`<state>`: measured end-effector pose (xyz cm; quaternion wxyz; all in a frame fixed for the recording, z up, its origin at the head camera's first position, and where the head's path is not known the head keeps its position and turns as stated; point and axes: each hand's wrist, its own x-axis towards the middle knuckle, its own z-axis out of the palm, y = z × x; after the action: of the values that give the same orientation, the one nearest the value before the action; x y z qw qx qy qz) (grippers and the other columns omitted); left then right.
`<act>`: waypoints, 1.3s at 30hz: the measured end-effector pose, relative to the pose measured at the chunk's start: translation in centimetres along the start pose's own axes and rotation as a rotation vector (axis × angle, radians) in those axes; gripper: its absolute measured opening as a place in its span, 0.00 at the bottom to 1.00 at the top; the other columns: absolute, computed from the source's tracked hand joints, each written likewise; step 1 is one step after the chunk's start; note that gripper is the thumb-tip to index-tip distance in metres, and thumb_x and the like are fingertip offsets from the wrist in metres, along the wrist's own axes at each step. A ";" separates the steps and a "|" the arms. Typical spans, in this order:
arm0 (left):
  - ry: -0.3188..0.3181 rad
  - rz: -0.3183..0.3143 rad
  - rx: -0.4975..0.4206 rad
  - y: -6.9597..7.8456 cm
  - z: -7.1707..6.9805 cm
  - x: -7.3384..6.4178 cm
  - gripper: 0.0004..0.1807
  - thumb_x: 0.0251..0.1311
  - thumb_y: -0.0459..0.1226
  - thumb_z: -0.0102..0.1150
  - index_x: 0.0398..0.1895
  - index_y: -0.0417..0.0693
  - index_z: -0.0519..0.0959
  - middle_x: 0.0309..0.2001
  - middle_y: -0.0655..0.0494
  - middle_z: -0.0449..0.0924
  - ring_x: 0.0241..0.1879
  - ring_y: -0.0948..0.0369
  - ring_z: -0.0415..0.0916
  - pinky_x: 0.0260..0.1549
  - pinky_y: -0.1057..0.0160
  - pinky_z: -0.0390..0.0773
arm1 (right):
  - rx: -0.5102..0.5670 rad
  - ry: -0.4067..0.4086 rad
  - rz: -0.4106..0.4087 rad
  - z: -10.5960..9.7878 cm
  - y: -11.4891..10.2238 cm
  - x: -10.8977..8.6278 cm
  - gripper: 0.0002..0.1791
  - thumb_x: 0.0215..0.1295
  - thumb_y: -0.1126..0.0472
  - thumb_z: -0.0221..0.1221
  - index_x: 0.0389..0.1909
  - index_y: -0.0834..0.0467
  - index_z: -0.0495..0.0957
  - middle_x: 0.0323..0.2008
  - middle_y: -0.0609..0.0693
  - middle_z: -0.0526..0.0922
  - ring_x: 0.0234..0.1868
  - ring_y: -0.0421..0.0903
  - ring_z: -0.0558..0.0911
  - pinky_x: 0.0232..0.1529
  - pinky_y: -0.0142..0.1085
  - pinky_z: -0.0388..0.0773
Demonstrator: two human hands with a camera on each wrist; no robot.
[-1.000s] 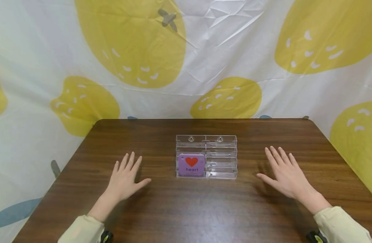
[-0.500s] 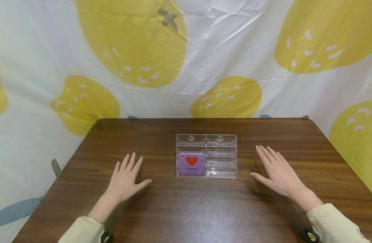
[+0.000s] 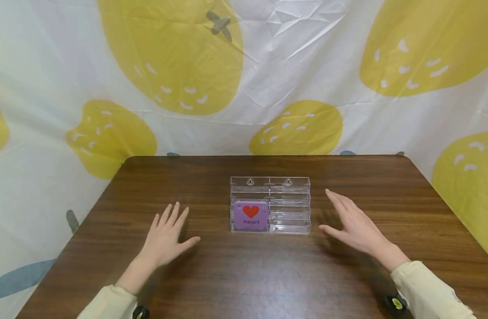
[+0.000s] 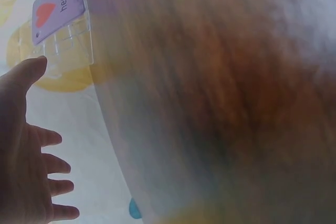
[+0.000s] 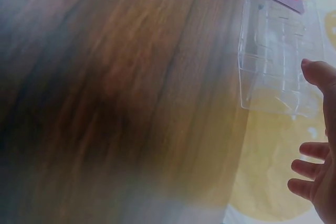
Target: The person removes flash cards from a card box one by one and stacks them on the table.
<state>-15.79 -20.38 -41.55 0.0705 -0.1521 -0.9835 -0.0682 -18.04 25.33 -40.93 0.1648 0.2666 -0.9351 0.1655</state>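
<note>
A clear plastic rack with two columns of stepped pockets stands on the wooden table. In its lower left pocket sits a purple card with a red heart and the word "heart". My left hand is to the left of the rack, fingers spread and holding nothing. On the other side, my right hand is held with fingers extended and thumb toward the rack, a small gap from its right edge. The left wrist view shows the card beyond my thumb; in the right wrist view the rack lies beyond my right thumb.
The brown wooden table has rounded far corners. Behind it hangs a white cloth printed with yellow fruit, reaching round both sides. A dark wrist device sits at my right cuff, and another at my left.
My right hand has moved left toward the rack and turned with its thumb side up. The left hand has hardly moved. Rack and card stay where they were.
</note>
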 end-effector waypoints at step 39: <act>-0.010 0.043 -0.450 3.9 0.7 3.4 0.41 0.52 0.58 0.55 0.66 0.47 0.60 0.66 0.47 0.57 0.65 0.49 0.55 0.59 0.45 0.58 | 0.175 0.064 -0.066 2.3 -1.3 2.0 0.41 0.44 0.64 0.70 0.60 0.67 0.62 0.55 0.60 0.68 0.55 0.55 0.68 0.52 0.51 0.67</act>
<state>-17.88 -15.56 -41.29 0.0315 -0.1855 -0.9402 -0.2839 -19.42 22.55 -41.87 0.1761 0.3050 -0.9020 0.2496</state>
